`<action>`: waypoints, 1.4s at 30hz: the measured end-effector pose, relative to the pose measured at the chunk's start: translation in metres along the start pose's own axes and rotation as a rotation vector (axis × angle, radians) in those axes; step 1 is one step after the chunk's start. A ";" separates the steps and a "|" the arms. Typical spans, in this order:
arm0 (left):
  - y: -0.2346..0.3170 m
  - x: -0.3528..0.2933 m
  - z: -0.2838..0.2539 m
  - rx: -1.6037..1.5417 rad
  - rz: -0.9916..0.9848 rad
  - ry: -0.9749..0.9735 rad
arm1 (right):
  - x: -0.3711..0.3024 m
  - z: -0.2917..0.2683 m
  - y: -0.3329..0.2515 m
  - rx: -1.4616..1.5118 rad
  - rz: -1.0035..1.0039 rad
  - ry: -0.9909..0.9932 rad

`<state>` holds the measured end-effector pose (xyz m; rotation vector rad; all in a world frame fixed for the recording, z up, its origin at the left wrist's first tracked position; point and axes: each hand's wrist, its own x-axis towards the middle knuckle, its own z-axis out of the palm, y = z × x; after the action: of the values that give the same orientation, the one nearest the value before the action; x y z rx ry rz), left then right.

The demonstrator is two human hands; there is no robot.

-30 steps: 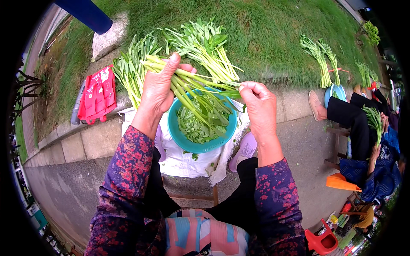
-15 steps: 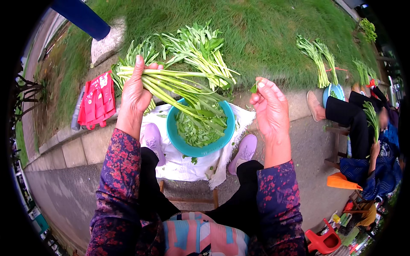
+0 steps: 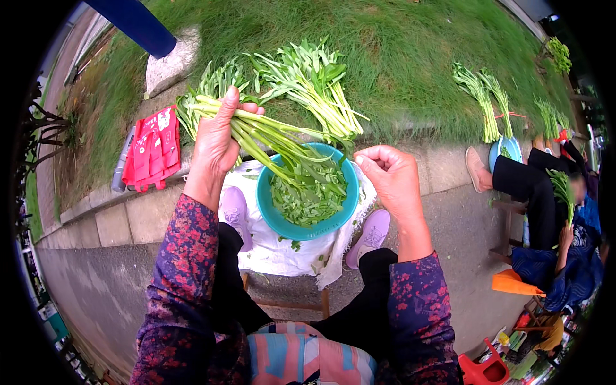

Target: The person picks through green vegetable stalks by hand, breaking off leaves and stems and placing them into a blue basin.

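My left hand [image 3: 218, 138] is closed around a bunch of water spinach [image 3: 273, 138], its pale stems at my thumb and its leafy ends hanging over a teal basin [image 3: 264, 208]. Torn green leaves [image 3: 311, 205] lie inside the basin. Just beyond the basin's right rim, my right hand [image 3: 391, 176] has thumb and forefinger pinched together, close to the tip of a leaf. What sits between those fingertips is too small to make out. The basin stands on a white cloth [image 3: 276, 256] between my lilac shoes [image 3: 369, 237].
More water spinach [image 3: 314, 80] lies on the grass edge beyond the basin. A red bag [image 3: 153, 151] rests on the curb at left, near a blue post [image 3: 138, 25]. At right, a seated person holds greens [image 3: 563, 192] near a blue basin [image 3: 504, 151]. A red stool [image 3: 484, 369] stands lower right.
My right hand has moved left and down toward the basin, its fingertips now pinched; the small leaf seen in them before no longer shows clearly. My left hand still holds the bunch.
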<state>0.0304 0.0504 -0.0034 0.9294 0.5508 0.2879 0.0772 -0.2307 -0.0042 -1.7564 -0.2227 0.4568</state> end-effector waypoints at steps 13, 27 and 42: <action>-0.011 -0.017 0.029 0.063 0.014 -0.121 | 0.002 0.026 -0.007 -0.241 -0.320 0.083; -0.022 -0.020 0.031 0.073 -0.026 -0.236 | 0.003 0.029 -0.007 0.003 -0.070 0.198; -0.023 -0.022 0.032 -0.422 -0.201 -0.530 | 0.004 0.021 -0.010 -0.196 -0.249 0.045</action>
<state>0.0301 0.0046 0.0001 0.5014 0.0813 -0.0321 0.0732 -0.2081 0.0006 -1.8966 -0.4615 0.2202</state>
